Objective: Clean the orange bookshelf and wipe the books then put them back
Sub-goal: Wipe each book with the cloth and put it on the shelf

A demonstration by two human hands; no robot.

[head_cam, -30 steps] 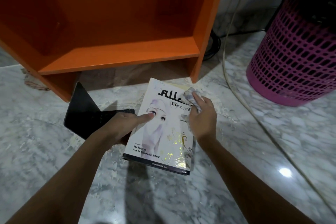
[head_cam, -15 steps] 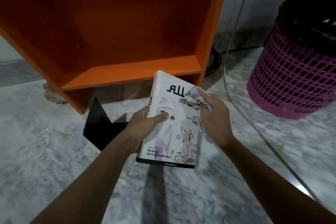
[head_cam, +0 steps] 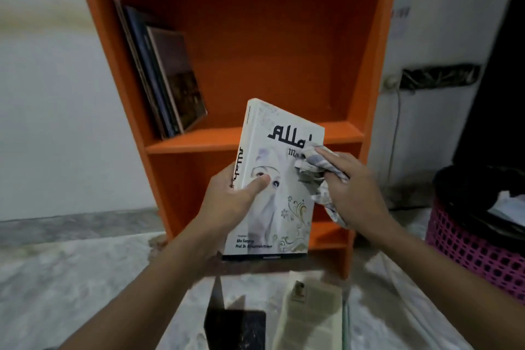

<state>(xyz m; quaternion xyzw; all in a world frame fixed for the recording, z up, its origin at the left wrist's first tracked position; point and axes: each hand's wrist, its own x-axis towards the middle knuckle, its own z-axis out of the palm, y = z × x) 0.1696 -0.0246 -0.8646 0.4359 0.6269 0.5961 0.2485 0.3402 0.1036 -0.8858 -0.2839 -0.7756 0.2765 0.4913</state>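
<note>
Lifted off the floor since a moment ago, the white book (head_cam: 274, 187) stands upright before the orange bookshelf (head_cam: 284, 138), left hand (head_cam: 227, 202) gripping its spine, thumb across the cover, steadying it while the right hand (head_cam: 350, 190) bunches a cloth (head_cam: 315, 170) against it, probably for wiping.

dim, soft indoor light; the picture is motion-blurred throughout, and the orange wooden bookshelf (head_cam: 255, 37) bends with wide-angle distortion.
</note>
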